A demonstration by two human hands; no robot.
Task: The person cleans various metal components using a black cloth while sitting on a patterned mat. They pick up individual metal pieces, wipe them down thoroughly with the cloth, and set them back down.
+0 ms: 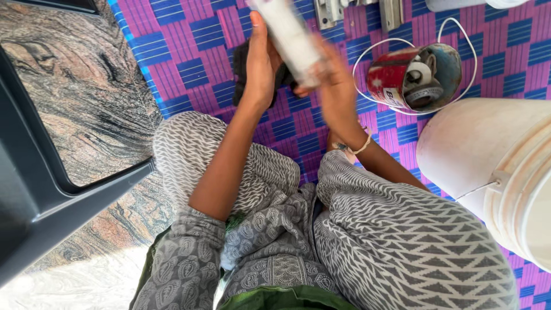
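From the head camera, I sit cross-legged on the checked mat point(189, 63). My right hand point(333, 80) is wrapped around a white tube point(290, 37), blurred, angled toward eleven o'clock; my left hand point(261, 66) presses a dark cloth point(241, 69) against it. I judge this a wiping step, calling for a steady hold. At three o'clock, a tipped red tin point(396, 77) holds tape rolls; the white bucket point(488, 166) hides its contents.

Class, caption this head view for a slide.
Seated person's left hand and right hand hold a white tube above a purple checked mat.
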